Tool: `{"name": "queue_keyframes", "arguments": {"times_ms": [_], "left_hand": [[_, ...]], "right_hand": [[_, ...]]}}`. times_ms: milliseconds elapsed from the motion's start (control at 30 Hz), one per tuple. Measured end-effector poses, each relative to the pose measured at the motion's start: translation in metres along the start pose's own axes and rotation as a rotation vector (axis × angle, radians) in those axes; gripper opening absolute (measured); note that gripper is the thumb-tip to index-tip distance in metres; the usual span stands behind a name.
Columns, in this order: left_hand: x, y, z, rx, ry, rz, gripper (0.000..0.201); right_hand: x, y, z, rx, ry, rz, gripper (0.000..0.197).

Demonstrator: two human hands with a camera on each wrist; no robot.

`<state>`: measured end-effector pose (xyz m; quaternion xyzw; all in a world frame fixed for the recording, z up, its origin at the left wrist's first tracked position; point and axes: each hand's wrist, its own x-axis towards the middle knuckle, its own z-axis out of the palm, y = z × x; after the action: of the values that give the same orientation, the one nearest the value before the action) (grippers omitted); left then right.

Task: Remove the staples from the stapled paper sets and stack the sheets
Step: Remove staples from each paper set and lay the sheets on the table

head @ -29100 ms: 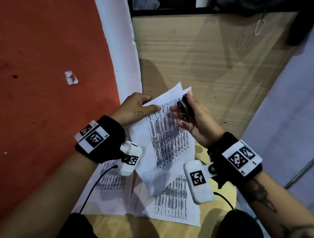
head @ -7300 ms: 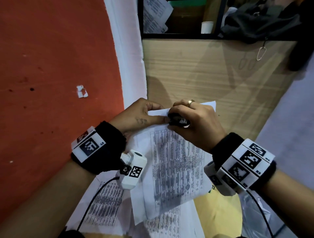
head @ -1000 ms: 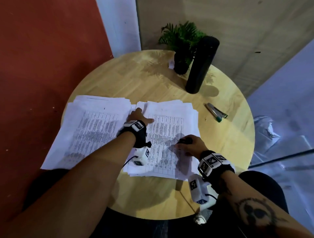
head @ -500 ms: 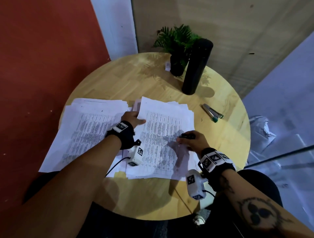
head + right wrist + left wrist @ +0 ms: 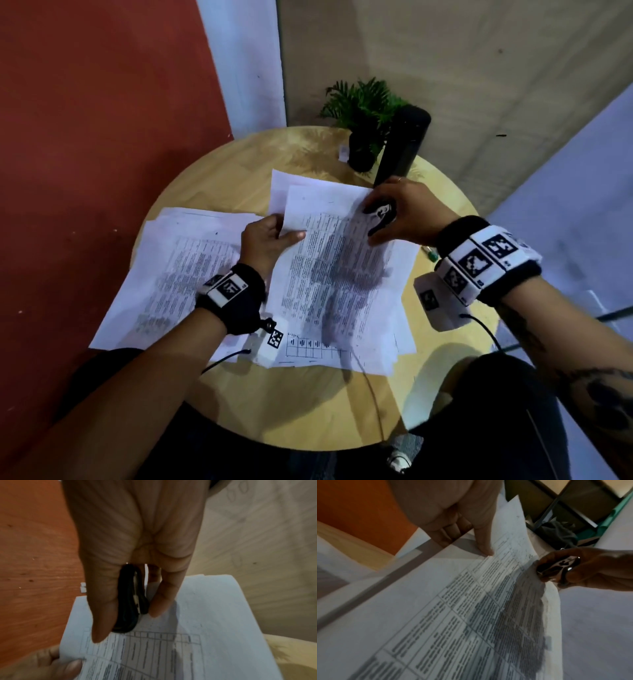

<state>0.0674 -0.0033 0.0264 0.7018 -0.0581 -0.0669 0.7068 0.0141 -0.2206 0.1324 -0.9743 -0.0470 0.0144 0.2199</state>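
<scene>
A stapled set of printed sheets (image 5: pixel 335 267) is lifted off the right-hand pile. My left hand (image 5: pixel 270 240) pinches its left edge, thumb on top; the left wrist view shows the thumb (image 5: pixel 481 539) lying on the page. My right hand (image 5: pixel 394 212) holds a small black staple remover (image 5: pixel 380 216) at the set's top right corner, seen between thumb and fingers as the staple remover (image 5: pixel 132 600) over the paper (image 5: pixel 171 642). A loose stack of sheets (image 5: pixel 178 270) lies flat on the left of the round wooden table (image 5: pixel 308 411).
A potted green plant (image 5: pixel 363 113) and a tall black flask (image 5: pixel 400 147) stand at the table's far edge. A green-tipped stapler (image 5: pixel 432 255) peeks out behind my right wrist. A red wall (image 5: pixel 102 137) is on the left. A cable (image 5: pixel 370 387) runs over the table's front.
Both hands have lifted the top set off the right pile. My right hand moved from the page's middle to its upper right corner with the staple remover.
</scene>
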Motion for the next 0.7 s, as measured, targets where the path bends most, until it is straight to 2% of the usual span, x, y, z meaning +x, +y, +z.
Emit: {"name": "queue_keyframes", "arguments": {"times_ms": [67,133,233,300,333,433,533,600,700], "left_hand": [[-0.007,0.01,-0.001,0.022,0.027,0.079,0.023],[-0.014,0.025,-0.005,0.108,0.127,0.197,0.031],[-0.02,0.059,-0.013,0.306,0.284,0.469,0.065],[-0.02,0.085,-0.017,0.358,0.258,0.571,0.084],[-0.019,0.097,-0.017,0.322,0.201,0.562,0.085],[-0.018,0.13,-0.015,0.171,0.04,0.475,0.071],[-0.027,0.158,-0.011,0.1,0.032,0.469,0.045],[-0.035,0.173,-0.01,0.122,0.066,0.513,0.03],[-0.043,0.191,-0.012,0.216,0.196,0.59,0.049]], "right_hand": [[-0.006,-0.007,-0.011,0.014,0.019,0.005,0.05],[-0.015,-0.017,-0.023,0.014,0.045,-0.027,0.049],[-0.027,-0.035,-0.043,0.014,0.063,-0.083,0.047],[-0.033,-0.046,-0.057,0.024,0.078,-0.102,0.047],[-0.036,-0.051,-0.063,0.026,0.09,-0.108,0.047],[-0.045,-0.067,-0.078,0.03,0.124,-0.114,0.047],[-0.055,-0.081,-0.093,0.031,0.177,-0.118,0.047],[-0.062,-0.089,-0.102,0.051,0.218,-0.135,0.048],[-0.071,-0.103,-0.115,0.071,0.274,-0.146,0.048]]}}
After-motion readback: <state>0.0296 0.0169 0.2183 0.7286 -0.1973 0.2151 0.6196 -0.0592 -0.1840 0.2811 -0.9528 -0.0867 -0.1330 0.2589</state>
